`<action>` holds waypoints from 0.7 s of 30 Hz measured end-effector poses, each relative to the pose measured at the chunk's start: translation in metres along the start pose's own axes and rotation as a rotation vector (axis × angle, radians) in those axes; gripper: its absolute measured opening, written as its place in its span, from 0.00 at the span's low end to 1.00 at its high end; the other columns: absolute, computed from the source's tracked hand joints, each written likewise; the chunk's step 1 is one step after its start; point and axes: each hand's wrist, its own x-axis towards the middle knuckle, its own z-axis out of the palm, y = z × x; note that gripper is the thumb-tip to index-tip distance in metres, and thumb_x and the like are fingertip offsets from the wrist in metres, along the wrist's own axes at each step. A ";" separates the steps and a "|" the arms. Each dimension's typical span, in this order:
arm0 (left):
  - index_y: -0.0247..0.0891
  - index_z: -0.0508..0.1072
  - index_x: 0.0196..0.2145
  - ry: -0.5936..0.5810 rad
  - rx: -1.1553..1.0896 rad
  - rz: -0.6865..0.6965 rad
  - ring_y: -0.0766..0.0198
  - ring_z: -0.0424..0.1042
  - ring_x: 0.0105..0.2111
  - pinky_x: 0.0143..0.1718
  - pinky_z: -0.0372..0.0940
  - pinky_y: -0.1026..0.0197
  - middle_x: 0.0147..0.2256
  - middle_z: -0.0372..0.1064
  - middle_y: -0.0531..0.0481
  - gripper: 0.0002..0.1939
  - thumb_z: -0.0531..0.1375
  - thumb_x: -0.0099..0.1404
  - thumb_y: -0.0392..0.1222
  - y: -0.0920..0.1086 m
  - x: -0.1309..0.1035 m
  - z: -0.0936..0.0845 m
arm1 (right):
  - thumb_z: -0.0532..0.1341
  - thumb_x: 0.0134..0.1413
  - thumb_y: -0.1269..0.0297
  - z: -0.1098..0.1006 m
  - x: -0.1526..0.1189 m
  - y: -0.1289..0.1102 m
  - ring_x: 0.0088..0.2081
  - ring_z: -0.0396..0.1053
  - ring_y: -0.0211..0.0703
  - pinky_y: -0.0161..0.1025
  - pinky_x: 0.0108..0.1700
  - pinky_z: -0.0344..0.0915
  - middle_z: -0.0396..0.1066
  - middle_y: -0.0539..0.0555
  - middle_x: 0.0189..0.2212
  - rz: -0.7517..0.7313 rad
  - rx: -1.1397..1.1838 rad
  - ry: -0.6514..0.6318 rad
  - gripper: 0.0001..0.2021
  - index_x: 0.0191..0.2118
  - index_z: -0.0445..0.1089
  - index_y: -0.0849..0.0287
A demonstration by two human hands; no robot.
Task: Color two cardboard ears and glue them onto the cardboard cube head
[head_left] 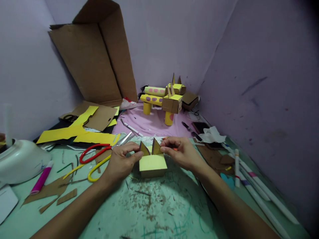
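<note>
A small cardboard box (pixel 153 163) with a pale yellow top stands on the green tabletop in front of me. Two pointed cardboard ears rise from its far side. My left hand (pixel 124 159) pinches the left ear (pixel 144 149) between thumb and fingertips. The right ear (pixel 156 147) is pinched at its outer edge by my right hand (pixel 183 152). Close to my left hand lie scissors (pixel 96 159) with one red and one yellow handle, their blades partly open. Whether the ears are fixed to the box I cannot tell.
Yellow-and-cardboard animal figures (pixel 171 103) stand at the back on pink cloth (pixel 134 119). Yellow paper pieces (pixel 74 131) and cardboard scraps (pixel 50 189) lie left, with a magenta tube (pixel 42 177) and a white pot (pixel 22 161). White rods (pixel 269 196) line the right edge.
</note>
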 end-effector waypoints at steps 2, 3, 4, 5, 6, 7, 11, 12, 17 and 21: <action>0.34 0.74 0.23 -0.004 -0.002 -0.006 0.61 0.65 0.28 0.31 0.60 0.60 0.25 0.68 0.49 0.07 0.59 0.53 0.39 0.000 0.000 0.000 | 0.59 0.44 0.69 0.000 0.000 0.001 0.27 0.66 0.40 0.37 0.32 0.61 0.69 0.52 0.23 -0.007 -0.003 -0.002 0.02 0.25 0.69 0.61; 0.34 0.74 0.23 -0.007 -0.003 -0.005 0.62 0.65 0.28 0.31 0.60 0.60 0.25 0.68 0.49 0.07 0.59 0.53 0.39 0.000 0.000 0.000 | 0.59 0.44 0.69 0.000 0.000 0.001 0.27 0.66 0.40 0.37 0.32 0.61 0.69 0.52 0.23 -0.011 -0.004 -0.003 0.03 0.25 0.69 0.61; 0.33 0.74 0.22 -0.009 -0.002 -0.001 0.62 0.65 0.28 0.31 0.60 0.60 0.24 0.67 0.50 0.07 0.59 0.53 0.39 0.000 0.000 0.000 | 0.59 0.44 0.69 0.000 0.000 0.001 0.27 0.66 0.40 0.37 0.32 0.61 0.69 0.52 0.23 -0.015 -0.005 -0.005 0.03 0.25 0.69 0.61; 0.33 0.73 0.22 -0.008 -0.001 0.003 0.62 0.64 0.27 0.31 0.59 0.60 0.24 0.67 0.50 0.07 0.59 0.53 0.39 0.000 0.000 0.000 | 0.59 0.44 0.69 0.001 0.001 0.002 0.28 0.66 0.40 0.37 0.32 0.61 0.69 0.52 0.23 -0.018 -0.007 -0.006 0.03 0.25 0.69 0.61; 0.34 0.73 0.21 -0.008 0.001 0.007 0.63 0.64 0.27 0.30 0.59 0.61 0.23 0.66 0.50 0.07 0.59 0.53 0.38 0.000 0.001 0.000 | 0.59 0.44 0.69 0.001 0.001 0.002 0.28 0.66 0.40 0.37 0.32 0.61 0.69 0.52 0.23 -0.021 -0.008 -0.008 0.03 0.25 0.69 0.61; 0.34 0.73 0.21 -0.007 0.002 0.009 0.63 0.64 0.27 0.30 0.59 0.61 0.23 0.65 0.51 0.07 0.59 0.53 0.38 0.000 0.001 0.000 | 0.59 0.44 0.69 0.001 0.001 0.002 0.28 0.66 0.40 0.37 0.32 0.61 0.69 0.52 0.23 -0.024 -0.009 -0.010 0.03 0.25 0.69 0.61; 0.34 0.72 0.21 0.002 -0.002 0.014 0.64 0.63 0.26 0.29 0.59 0.61 0.22 0.65 0.52 0.07 0.59 0.53 0.38 -0.001 0.001 -0.001 | 0.59 0.44 0.69 0.000 0.002 0.002 0.27 0.65 0.40 0.37 0.32 0.60 0.69 0.51 0.22 -0.032 -0.014 -0.016 0.03 0.25 0.68 0.61; 0.34 0.72 0.21 0.003 -0.005 0.014 0.64 0.63 0.26 0.29 0.59 0.61 0.22 0.65 0.52 0.06 0.59 0.52 0.38 -0.001 0.001 -0.001 | 0.59 0.44 0.69 0.000 0.002 0.001 0.27 0.65 0.40 0.37 0.32 0.60 0.68 0.51 0.22 -0.033 -0.015 -0.016 0.02 0.25 0.68 0.61; 0.35 0.72 0.21 0.010 -0.007 0.013 0.64 0.64 0.27 0.29 0.59 0.61 0.23 0.66 0.52 0.06 0.59 0.52 0.38 -0.001 0.001 0.000 | 0.59 0.44 0.69 0.000 0.001 0.001 0.27 0.65 0.39 0.36 0.31 0.60 0.68 0.51 0.22 -0.028 -0.014 -0.022 0.02 0.25 0.68 0.60; 0.36 0.67 0.17 0.025 0.009 0.032 0.65 0.62 0.26 0.28 0.57 0.62 0.22 0.63 0.53 0.09 0.59 0.52 0.38 -0.002 0.002 0.002 | 0.59 0.45 0.69 0.000 0.001 0.002 0.27 0.65 0.39 0.36 0.31 0.60 0.68 0.51 0.22 -0.024 -0.014 -0.022 0.02 0.25 0.68 0.60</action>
